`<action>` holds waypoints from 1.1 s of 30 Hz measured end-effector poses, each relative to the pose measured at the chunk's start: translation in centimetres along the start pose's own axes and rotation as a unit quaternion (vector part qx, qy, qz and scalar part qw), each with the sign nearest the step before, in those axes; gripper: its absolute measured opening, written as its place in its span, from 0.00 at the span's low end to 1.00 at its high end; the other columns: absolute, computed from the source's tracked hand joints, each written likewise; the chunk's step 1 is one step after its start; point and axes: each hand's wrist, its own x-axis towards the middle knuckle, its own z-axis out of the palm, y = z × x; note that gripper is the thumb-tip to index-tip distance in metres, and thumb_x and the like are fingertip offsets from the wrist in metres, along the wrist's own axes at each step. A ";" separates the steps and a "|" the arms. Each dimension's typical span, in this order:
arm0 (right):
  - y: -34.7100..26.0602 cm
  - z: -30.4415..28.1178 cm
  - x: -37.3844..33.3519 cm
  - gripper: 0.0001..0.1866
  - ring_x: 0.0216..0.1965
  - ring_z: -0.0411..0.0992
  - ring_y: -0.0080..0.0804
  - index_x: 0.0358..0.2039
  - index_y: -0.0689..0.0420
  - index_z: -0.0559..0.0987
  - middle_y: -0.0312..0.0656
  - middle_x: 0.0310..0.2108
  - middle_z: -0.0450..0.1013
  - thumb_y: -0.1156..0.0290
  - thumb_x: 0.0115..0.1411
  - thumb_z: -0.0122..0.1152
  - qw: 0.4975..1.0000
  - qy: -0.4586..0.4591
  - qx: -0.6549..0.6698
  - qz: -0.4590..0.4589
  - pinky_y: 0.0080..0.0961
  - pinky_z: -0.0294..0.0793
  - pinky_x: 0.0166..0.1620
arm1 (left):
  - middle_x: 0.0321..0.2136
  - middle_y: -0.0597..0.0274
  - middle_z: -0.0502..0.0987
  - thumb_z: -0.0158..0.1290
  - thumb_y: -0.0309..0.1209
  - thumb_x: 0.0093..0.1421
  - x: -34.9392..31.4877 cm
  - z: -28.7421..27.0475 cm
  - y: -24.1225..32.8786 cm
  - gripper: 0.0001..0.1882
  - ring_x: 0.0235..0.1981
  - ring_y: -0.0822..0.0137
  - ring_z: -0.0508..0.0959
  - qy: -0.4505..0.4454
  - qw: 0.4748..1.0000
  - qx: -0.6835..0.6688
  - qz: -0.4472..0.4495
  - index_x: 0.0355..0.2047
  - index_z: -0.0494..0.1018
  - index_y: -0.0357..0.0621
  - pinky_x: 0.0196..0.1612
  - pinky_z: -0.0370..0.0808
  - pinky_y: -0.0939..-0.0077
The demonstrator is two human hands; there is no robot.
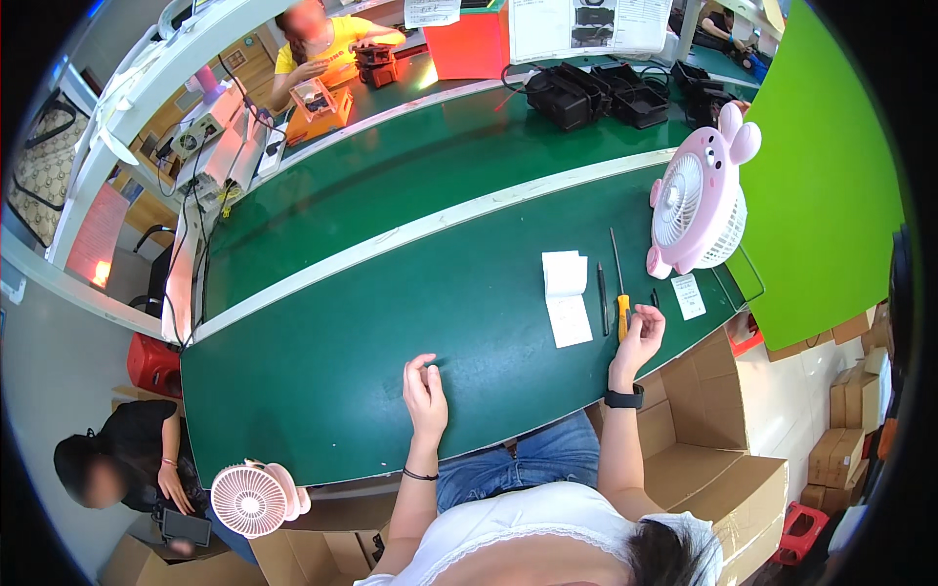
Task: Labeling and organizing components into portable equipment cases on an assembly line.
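Observation:
My left hand rests on the green table, its fingers loosely bent and nothing in them. To the right, my right hand lies relaxed at the table's near edge, also holding nothing. Just beside its fingers is the yellow handle of a screwdriver, whose long shaft points away from me. A black pen lies left of the screwdriver. Farther left is a folded white paper pad. A small dark piece sits near my right fingertips.
A pink animal-shaped fan stands at the right, beside a paper slip. A small pink fan is at the near left corner, close to a seated person. Black plastic housings sit beyond the white divider. Cardboard boxes stand below.

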 end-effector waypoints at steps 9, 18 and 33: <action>0.0 0.0 0.0 0.07 0.41 0.71 0.23 0.39 0.60 0.73 0.37 0.39 0.73 0.84 0.63 0.50 1.000 -0.005 0.018 0.002 0.19 0.70 0.48 | 0.32 0.63 0.72 0.45 0.25 0.67 0.0 0.1 -0.4 0.08 0.26 0.74 0.65 -0.003 1.000 -0.005 -0.004 0.42 0.73 0.38 0.30 0.64 0.76; -0.2 0.3 -0.1 0.06 0.37 0.71 0.22 0.35 0.61 0.75 0.36 0.35 0.74 0.85 0.61 0.53 1.000 0.014 0.025 -0.009 0.20 0.70 0.45 | 0.33 0.59 0.75 0.45 0.23 0.67 0.1 0.0 -0.1 0.08 0.29 0.68 0.70 -0.012 1.000 0.013 0.023 0.40 0.73 0.38 0.32 0.67 0.74; -0.2 0.1 -0.1 0.05 0.38 0.72 0.23 0.35 0.61 0.74 0.37 0.35 0.74 0.84 0.62 0.52 1.000 0.012 0.018 -0.008 0.21 0.71 0.47 | 0.28 0.63 0.74 0.49 0.24 0.66 0.1 -0.1 0.3 0.07 0.20 0.74 0.66 -0.042 0.999 0.023 0.017 0.38 0.77 0.41 0.23 0.62 0.78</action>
